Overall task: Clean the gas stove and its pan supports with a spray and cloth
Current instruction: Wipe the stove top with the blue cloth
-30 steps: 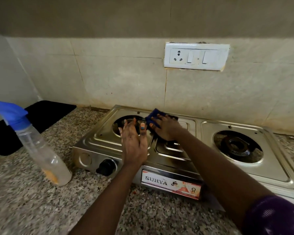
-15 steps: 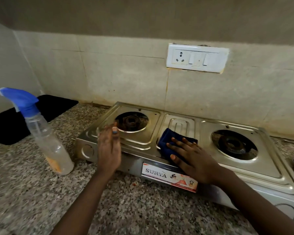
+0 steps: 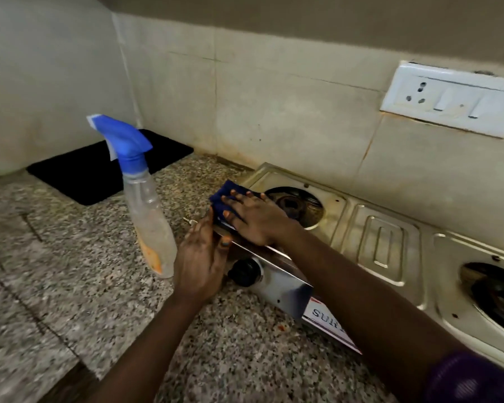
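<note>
A steel two-burner gas stove [image 3: 387,245] sits on the granite counter; no pan supports show on its bare burners. My right hand [image 3: 256,216] lies flat on a dark blue cloth [image 3: 226,190], pressing it onto the stove's front left corner beside the left burner [image 3: 296,203]. My left hand [image 3: 200,260] grips the stove's left front edge, just left of the black knob [image 3: 245,271]. A clear spray bottle [image 3: 146,210] with a blue trigger head stands upright on the counter, close to my left hand.
A black mat [image 3: 99,170] lies on the speckled counter [image 3: 70,271] in the back left corner. A white switch and socket plate [image 3: 454,100] is fixed to the tiled wall above the stove. The right burner [image 3: 498,295] sits at the frame's right edge.
My right hand has slid the cloth from the stove's middle panel to its front left corner. My left hand shifted to the left edge. The camera swung left.
</note>
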